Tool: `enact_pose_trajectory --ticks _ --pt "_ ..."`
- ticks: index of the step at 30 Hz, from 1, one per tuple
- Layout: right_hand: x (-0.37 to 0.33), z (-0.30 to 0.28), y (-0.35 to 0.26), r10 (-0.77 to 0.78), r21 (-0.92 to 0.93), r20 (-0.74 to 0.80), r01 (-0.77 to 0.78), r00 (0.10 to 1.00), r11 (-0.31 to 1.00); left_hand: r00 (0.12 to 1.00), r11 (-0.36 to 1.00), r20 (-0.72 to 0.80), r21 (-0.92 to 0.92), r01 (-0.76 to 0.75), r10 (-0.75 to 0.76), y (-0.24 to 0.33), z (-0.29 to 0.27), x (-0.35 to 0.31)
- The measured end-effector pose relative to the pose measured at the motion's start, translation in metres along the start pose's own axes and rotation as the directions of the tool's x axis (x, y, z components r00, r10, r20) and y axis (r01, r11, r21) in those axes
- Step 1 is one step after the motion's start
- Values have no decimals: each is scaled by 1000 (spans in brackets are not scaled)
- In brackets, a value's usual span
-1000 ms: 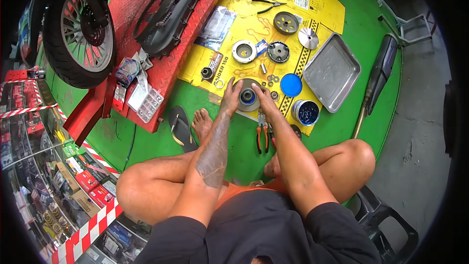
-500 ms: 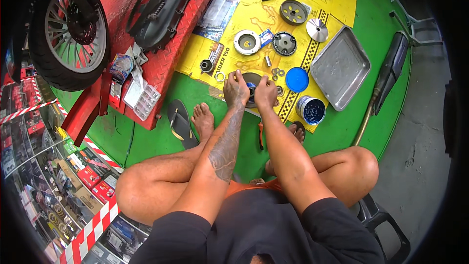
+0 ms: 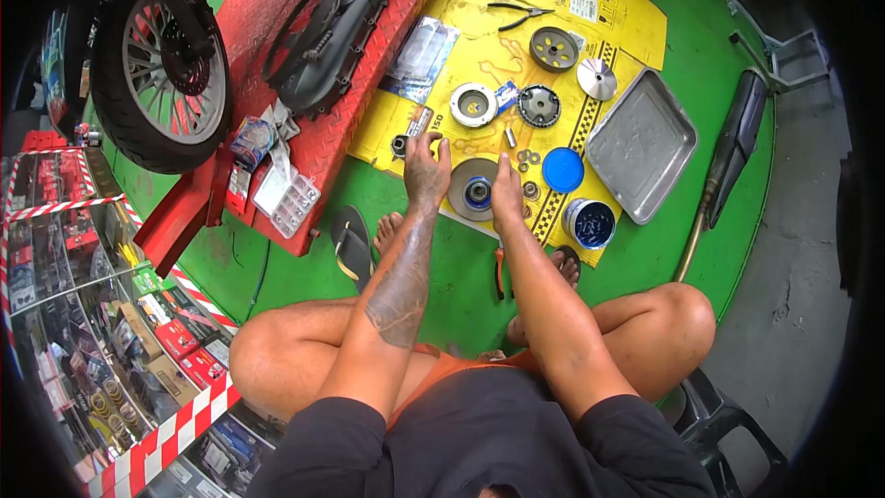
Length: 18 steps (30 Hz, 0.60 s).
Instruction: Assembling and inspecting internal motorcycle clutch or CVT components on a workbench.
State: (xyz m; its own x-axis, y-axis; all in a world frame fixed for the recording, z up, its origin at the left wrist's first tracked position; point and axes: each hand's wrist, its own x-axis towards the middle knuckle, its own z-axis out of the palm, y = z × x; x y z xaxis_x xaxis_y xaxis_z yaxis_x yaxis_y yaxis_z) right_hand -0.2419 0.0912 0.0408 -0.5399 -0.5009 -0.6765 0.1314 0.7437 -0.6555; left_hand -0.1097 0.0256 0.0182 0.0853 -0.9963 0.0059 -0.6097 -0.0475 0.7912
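Note:
A round metal pulley disc [image 3: 458,204] with a blue-smeared hub [image 3: 477,192] lies on the yellow cardboard [image 3: 378,152]. My right hand [image 3: 506,194] is at its right edge, fingers stretched forward; I cannot tell how firmly they touch it. My left hand [image 3: 427,171] is to the disc's left, fingers apart, close to a dark socket-like nut [image 3: 400,145]. Beyond the hands are a silver ring-shaped part [image 3: 473,105], a dark toothed plate [image 3: 538,106] and a small metal sleeve [image 3: 510,137]. To the right stand an open tub of blue grease [image 3: 590,224] and its blue lid [image 3: 562,170].
A metal tray [image 3: 643,148] lies at the right, an exhaust pipe [image 3: 735,138] beyond it. Pliers [image 3: 519,15] and a clutch drum [image 3: 554,49] are farther back. On the left, a red ramp [image 3: 369,83] carries a black cover [image 3: 336,41] beside a wheel [image 3: 166,78]. Orange-handled pliers [image 3: 499,273] lie nearer me.
My left hand has moved left off the disc, and its fingers have spread. My right hand has shifted slightly right, uncovering the blue-smeared hub. The view has shifted a little.

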Motion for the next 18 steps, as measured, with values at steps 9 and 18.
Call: enact_pose_trajectory --ticks 9,18 --pt "19 -6 27 -24 269 63 6 998 963 630 315 577 556 -769 519 11 41 94" --pt "36 -27 28 -297 9 -88 299 951 954 777 891 555 130 -435 299 65 -6 109"
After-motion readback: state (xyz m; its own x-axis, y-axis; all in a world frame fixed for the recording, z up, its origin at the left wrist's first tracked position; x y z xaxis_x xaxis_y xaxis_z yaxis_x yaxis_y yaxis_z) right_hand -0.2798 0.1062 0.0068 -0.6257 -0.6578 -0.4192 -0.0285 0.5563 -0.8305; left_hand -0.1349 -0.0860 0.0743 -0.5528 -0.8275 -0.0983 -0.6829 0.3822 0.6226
